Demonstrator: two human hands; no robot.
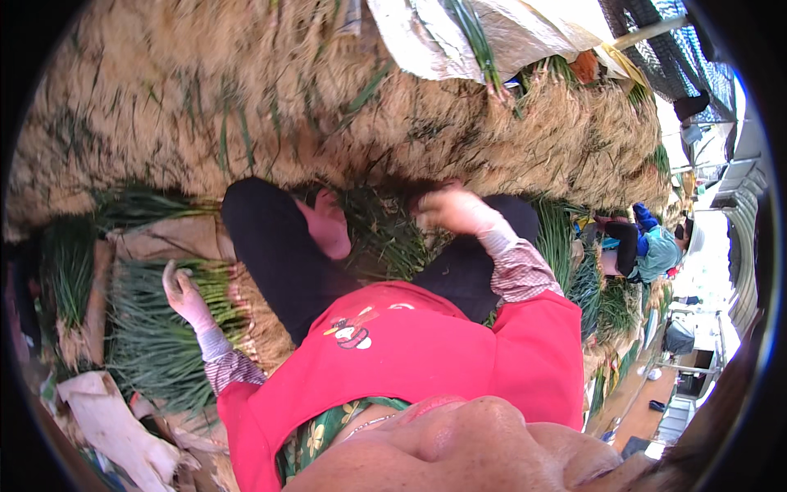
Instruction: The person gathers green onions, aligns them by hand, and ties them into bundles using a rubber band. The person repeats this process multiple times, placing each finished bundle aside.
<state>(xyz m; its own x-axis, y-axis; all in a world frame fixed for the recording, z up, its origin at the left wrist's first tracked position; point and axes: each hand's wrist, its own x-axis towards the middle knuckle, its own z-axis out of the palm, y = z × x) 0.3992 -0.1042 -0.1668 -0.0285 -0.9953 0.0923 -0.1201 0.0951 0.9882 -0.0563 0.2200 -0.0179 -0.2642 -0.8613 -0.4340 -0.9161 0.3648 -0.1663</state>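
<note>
My left hand [181,292] hovers at the left over a spread of green, scallion-like plants [166,326]. One finger is extended and nothing shows in its grasp. The pale roots [255,307] of these plants lie beside my left leg. Between my knees is my right hand [455,209], blurred and with bent fingers, close to the foot of a tall stack of root bundles [369,141]. Whether it holds anything is unclear. Loose green leaves [393,240] cover the ground between my legs, near my bare foot [329,224].
White sheeting [424,43] with a few green plants [482,55] lies on top of the stack. Another person [655,249] sits at the far right beside more green bundles [587,295]. Crumpled pale sacking [117,424] lies at the lower left, and a bundle [67,270] lies farther left.
</note>
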